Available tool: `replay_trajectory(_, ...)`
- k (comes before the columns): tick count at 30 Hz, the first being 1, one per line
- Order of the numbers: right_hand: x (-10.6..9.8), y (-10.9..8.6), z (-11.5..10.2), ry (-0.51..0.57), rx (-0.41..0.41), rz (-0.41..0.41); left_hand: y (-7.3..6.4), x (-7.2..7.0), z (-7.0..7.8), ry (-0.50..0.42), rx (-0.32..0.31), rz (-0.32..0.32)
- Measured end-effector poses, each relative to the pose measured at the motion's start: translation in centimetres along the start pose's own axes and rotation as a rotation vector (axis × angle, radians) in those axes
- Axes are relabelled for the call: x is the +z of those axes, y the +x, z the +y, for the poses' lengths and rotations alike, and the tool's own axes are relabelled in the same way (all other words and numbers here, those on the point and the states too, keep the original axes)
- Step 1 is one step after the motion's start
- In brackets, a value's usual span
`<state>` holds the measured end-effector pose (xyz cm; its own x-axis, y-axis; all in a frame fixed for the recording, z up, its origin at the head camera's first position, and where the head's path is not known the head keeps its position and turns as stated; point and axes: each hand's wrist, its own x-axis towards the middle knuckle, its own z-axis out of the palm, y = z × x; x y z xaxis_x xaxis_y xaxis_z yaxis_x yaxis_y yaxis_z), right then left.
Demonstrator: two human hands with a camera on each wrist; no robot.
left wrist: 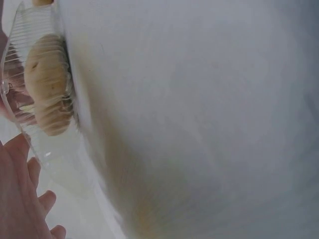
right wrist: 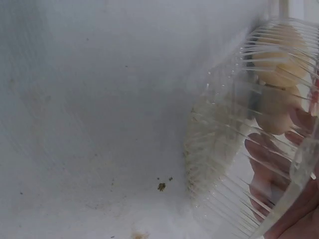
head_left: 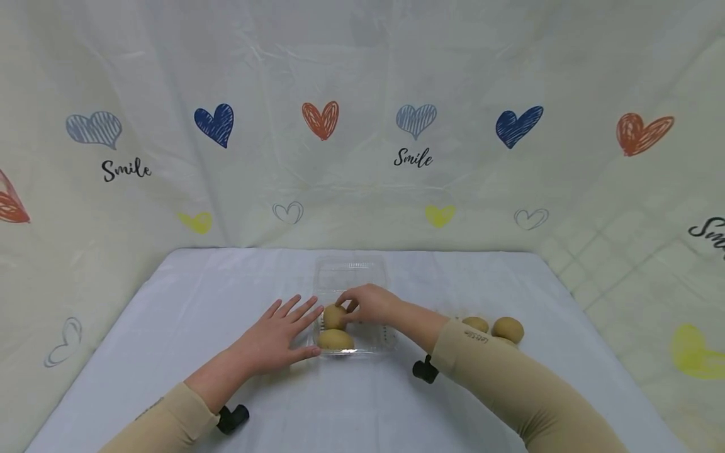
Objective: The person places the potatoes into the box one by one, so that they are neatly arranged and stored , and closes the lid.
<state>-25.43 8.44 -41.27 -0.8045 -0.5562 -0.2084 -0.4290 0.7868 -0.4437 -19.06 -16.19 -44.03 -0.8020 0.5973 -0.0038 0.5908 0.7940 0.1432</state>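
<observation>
A clear plastic clamshell box (head_left: pixel 368 343) lies with its lid (head_left: pixel 351 267) folded back, at the middle of the table. Inside, on its left side, sit two potatoes: a front potato (head_left: pixel 336 340) and a rear potato (head_left: pixel 334 316). My right hand (head_left: pixel 370 305) reaches in from the right and pinches the rear potato between thumb and fingers. In the right wrist view, both show through the ribbed wall. My left hand (head_left: pixel 277 340) has its fingers spread at the box's left edge, thumb by the front corner. The left wrist view shows the front potato (left wrist: pixel 47 84) through the plastic.
On the right of the table are more potatoes (head_left: pixel 508 329), partly hidden behind my right sleeve (head_left: pixel 510 384). Some brown crumbs (right wrist: pixel 161 186) lie on the white cloth. Behind the table hangs a sheet printed with hearts. Black wrist devices (head_left: pixel 233 419) hang under both wrists.
</observation>
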Motion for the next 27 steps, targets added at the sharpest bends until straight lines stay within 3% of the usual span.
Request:
replay_trajectory(8,0.74,0.54,-0.11,0.073,0.01,-0.004,0.07,0.22,-0.14,-0.003,0.002,0.007)
replay_trajectory(27,0.47,0.29,0.31,0.005,-0.015,0.004,0.02,0.26,-0.17,0.004,0.0,0.013)
